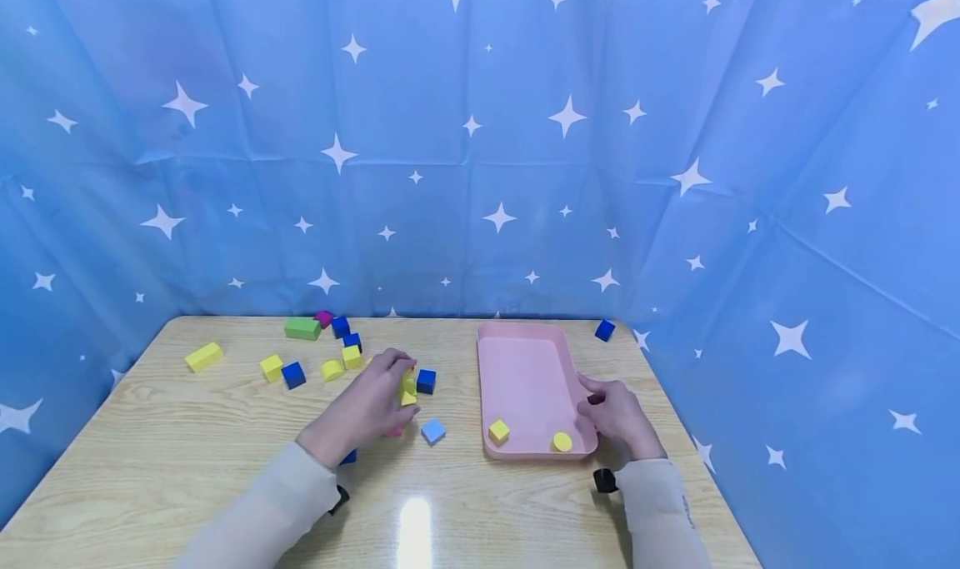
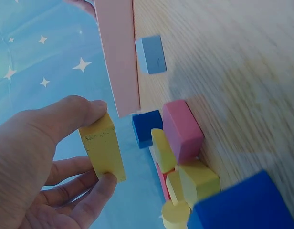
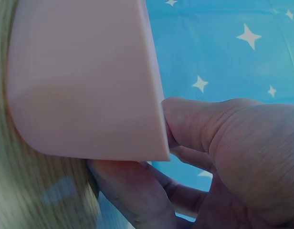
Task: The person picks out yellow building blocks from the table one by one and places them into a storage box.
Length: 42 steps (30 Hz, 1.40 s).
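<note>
My left hand pinches a yellow rectangular block between thumb and fingertips, raised above other blocks. Below it in the left wrist view, a pink block, a dark blue cube and several yellow pieces cluster together; the hand partly hides them in the head view. My right hand grips the right edge of a pink tray, with thumb and a finger at its rim in the right wrist view. Inside the tray, near its front, lie a yellow cube and a yellow round piece.
A light blue cube lies between left hand and tray. Farther left are a green block, a long yellow block and several blue and yellow pieces. One blue cube sits beyond the tray's right corner. A starry curtain borders the table.
</note>
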Each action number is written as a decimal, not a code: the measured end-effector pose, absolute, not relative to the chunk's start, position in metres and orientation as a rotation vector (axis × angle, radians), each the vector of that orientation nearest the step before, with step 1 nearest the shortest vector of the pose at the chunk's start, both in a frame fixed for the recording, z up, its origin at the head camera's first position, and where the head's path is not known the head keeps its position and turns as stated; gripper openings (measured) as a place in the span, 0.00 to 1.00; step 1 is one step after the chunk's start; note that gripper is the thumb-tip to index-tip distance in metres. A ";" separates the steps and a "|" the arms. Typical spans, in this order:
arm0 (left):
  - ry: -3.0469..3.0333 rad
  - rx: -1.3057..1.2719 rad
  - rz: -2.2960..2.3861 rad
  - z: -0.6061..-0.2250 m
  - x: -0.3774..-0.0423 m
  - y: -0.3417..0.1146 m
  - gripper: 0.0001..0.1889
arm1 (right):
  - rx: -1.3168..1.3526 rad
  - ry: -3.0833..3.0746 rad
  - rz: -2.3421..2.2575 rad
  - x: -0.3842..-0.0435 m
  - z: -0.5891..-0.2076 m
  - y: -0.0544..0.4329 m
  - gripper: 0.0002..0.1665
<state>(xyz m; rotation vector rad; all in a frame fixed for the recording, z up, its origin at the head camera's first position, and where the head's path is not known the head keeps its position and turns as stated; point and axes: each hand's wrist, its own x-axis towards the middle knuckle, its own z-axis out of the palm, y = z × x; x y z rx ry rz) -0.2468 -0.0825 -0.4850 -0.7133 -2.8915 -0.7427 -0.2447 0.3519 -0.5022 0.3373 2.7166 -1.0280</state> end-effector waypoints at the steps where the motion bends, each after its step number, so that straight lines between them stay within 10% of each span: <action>1: -2.897 -0.713 -0.747 -0.485 -0.247 -0.081 0.38 | 0.339 2.715 -1.028 -0.245 -0.502 0.352 0.38; 42: -2.886 -0.887 -0.793 -0.478 -0.243 -0.002 0.40 | 0.321 2.725 -1.029 -0.242 -0.502 0.352 0.39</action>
